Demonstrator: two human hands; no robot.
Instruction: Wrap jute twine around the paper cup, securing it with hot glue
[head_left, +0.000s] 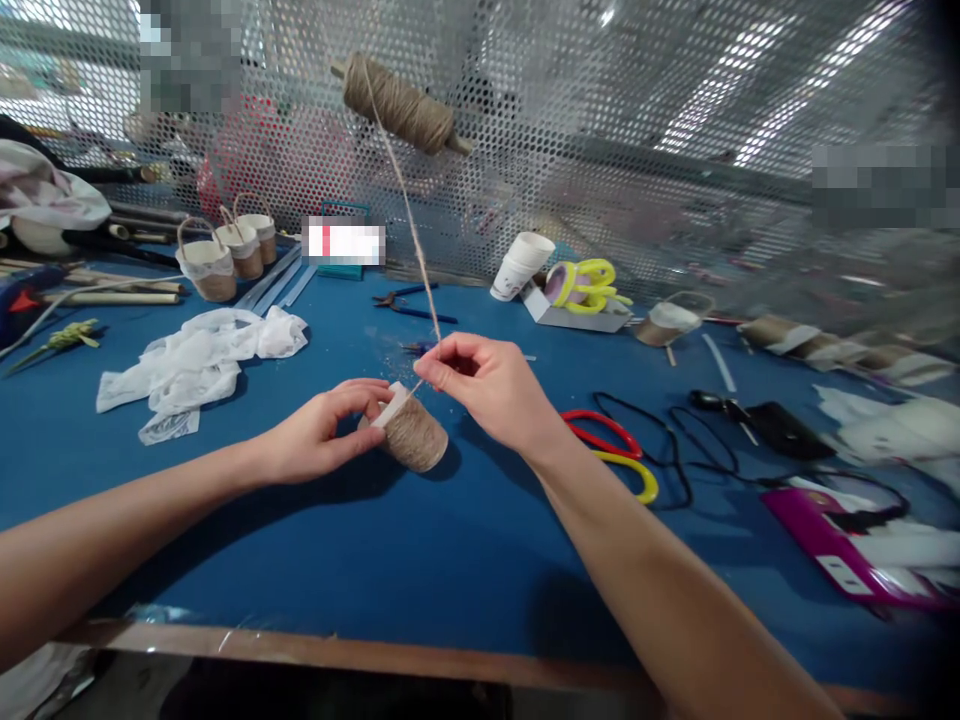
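Note:
Tilted over the middle of the blue table, a small cup wrapped in twine point(417, 436) shows a pale rim on its left side. My left hand point(330, 430) grips that rim, fingers and thumb closed on it. Just above the cup, my right hand point(476, 380) pinches a strand of twine point(412, 230) between thumb and fingertips. This strand runs taut up to a twine spool point(397, 105) on a stick, hung before the perforated metal screen. Below the pinch, a short length of it reaches the cup's rim.
Small handled baskets point(206, 268) and white lace point(202, 350) lie left. Behind the hands are blue-handled pliers point(416, 303). Rightward sit scissors with red and yellow handles point(607, 435), paper cups point(521, 265), a white box point(577, 312), black cord and a purple power strip point(817, 545).

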